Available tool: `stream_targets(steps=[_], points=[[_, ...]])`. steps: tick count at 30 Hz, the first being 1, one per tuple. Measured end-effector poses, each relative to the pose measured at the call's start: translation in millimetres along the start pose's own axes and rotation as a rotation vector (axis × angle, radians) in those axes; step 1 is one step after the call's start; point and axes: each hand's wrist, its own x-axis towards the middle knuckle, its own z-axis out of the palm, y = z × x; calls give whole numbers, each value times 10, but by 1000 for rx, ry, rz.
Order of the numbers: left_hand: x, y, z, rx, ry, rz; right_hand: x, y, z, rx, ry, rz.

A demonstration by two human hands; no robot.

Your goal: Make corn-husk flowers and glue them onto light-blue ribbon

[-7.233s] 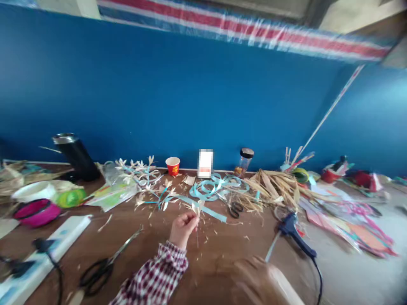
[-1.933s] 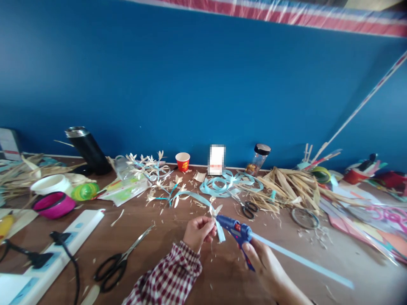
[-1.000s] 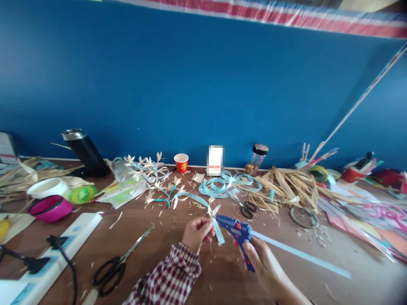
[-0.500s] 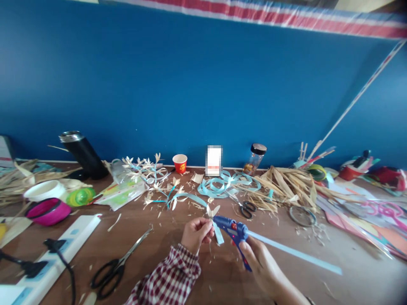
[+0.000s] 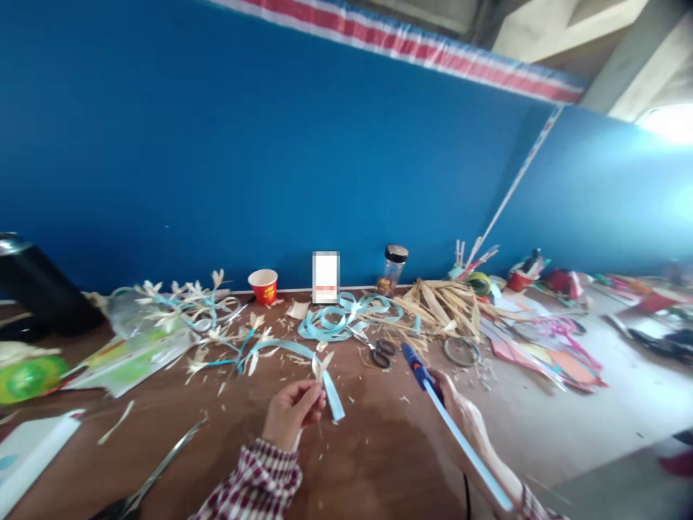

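Between the fingertips of my left hand is a small pale flower with narrow petals, apparently made of dried husk. A light-blue ribbon hangs down just beside it; whether it is joined to the flower I cannot tell. My right hand grips a blue glue gun, its nozzle pointing away toward the back of the table. A long, light-blue strip runs back from the gun over my forearm. Behind my left hand lie stems with pale flowers.
Black-handled scissors lie beyond the gun, near coiled blue ribbon and dried husks. More scissors lie at the near left. A red paper cup and a jar stand by the blue wall.
The glue gun has moved off the flower, to the right and away from my left hand. My left hand still holds the flower. The whole view has turned to the right.
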Motion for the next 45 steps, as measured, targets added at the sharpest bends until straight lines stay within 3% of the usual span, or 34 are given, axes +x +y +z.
stream_targets(steps=[5,9,19,22,25,29,33,37,45], points=[[4,-11,4,-36,7,-7,55,614,-148,-438,52,89],[0,81,-13,-121,21,21,82,944,-230,-540,4,118],[115,436,-322,-288,226,222,133,1166,-246,-552,-90,77],[146,486,-427,-295,287,272,122,1177,-293,-538,-39,23],[175,517,-516,-323,311,299,160,1046,-327,-559,88,-41],[193,512,-585,-389,244,248,322,565,-270,-475,185,-139],[184,491,-586,-481,133,65,509,-49,-74,-230,-20,-334],[170,528,-575,-602,70,-29,628,-498,181,-206,-220,-372],[165,588,-645,-770,-9,-57,945,-845,536,-132,-289,-392]])
